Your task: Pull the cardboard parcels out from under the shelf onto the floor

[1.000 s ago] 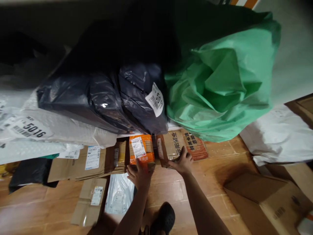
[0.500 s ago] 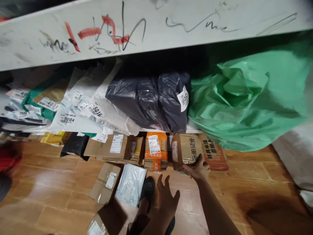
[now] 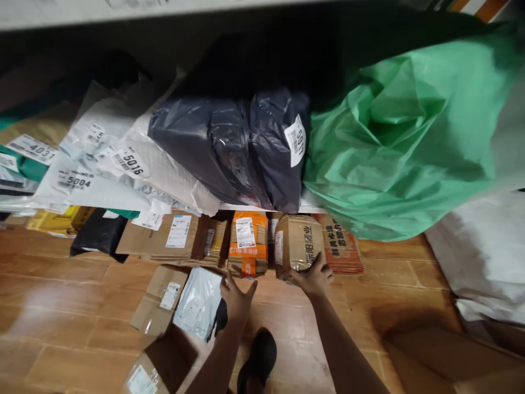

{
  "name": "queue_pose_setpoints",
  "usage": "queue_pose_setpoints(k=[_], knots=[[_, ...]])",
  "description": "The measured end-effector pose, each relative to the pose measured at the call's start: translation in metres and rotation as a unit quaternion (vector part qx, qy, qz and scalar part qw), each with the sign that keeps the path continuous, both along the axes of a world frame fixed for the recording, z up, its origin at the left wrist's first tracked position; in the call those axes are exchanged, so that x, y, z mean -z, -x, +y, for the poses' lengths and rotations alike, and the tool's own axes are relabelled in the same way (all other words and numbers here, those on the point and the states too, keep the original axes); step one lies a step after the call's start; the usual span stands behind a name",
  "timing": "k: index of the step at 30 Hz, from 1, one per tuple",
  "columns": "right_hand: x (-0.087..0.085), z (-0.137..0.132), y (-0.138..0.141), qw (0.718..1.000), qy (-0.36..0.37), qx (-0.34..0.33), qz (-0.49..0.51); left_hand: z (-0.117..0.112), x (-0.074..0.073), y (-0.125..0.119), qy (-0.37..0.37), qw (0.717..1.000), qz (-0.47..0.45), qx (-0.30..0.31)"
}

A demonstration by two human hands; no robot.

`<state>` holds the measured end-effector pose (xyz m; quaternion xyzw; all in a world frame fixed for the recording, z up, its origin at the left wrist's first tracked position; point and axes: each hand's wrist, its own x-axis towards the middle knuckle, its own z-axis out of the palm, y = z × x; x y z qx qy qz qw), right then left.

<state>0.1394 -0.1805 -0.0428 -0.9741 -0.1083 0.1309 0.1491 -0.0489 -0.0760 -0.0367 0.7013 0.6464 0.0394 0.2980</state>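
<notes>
My right hand (image 3: 315,278) grips the front lower corner of a brown cardboard box (image 3: 298,243) with printed characters, which stands on the floor under a shelf. My left hand (image 3: 237,296) hovers with fingers spread just below an orange-taped carton (image 3: 248,243) with a white label, next to that box. It holds nothing. My black shoe (image 3: 259,361) is on the wooden floor between my arms.
A shelf holds a dark plastic parcel (image 3: 238,148), white mailers (image 3: 135,169) with number labels and a big green bag (image 3: 402,137). Flat cartons (image 3: 168,238), a small box (image 3: 161,298) and a grey mailer (image 3: 199,301) lie on the floor. An open carton (image 3: 451,361) is at right.
My left hand drew back from the orange-taped carton, then moved forward toward it again. My right hand stayed on the brown box. The view swung up and back down.
</notes>
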Motion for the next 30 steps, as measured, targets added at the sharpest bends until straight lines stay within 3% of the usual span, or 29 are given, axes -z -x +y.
queue_pose_setpoints(k=[3,8,16,22,23,25,26,28,30], knots=[[-0.003,0.006,0.005,1.000,0.015,0.009,-0.023,0.018,-0.003,-0.029,-0.016,0.999,0.040,0.004],[-0.005,0.013,0.014,0.999,0.016,0.021,-0.028,0.046,0.003,-0.061,0.117,0.983,0.139,0.019],[-0.008,0.005,0.001,0.999,-0.013,0.024,0.035,0.088,0.013,-0.041,0.145,0.976,0.151,0.060],[-0.008,0.002,0.000,0.999,-0.022,0.014,0.023,0.082,0.001,-0.046,0.133,0.977,0.159,0.040],[-0.008,0.003,0.002,1.000,-0.019,0.017,0.018,0.077,-0.003,-0.049,0.109,0.983,0.139,0.043],[-0.007,0.007,0.005,0.999,-0.015,0.027,0.017,0.060,-0.012,-0.056,0.093,0.994,-0.002,0.057],[-0.007,0.008,0.005,0.999,-0.016,0.034,0.017,0.050,-0.013,-0.060,0.111,0.986,-0.102,0.065],[-0.007,0.009,0.004,0.998,-0.028,0.048,0.016,0.029,-0.010,-0.069,0.189,0.945,-0.259,0.062],[-0.010,0.007,-0.001,0.996,-0.050,0.063,0.024,0.011,0.001,-0.081,0.274,0.918,-0.285,0.030]])
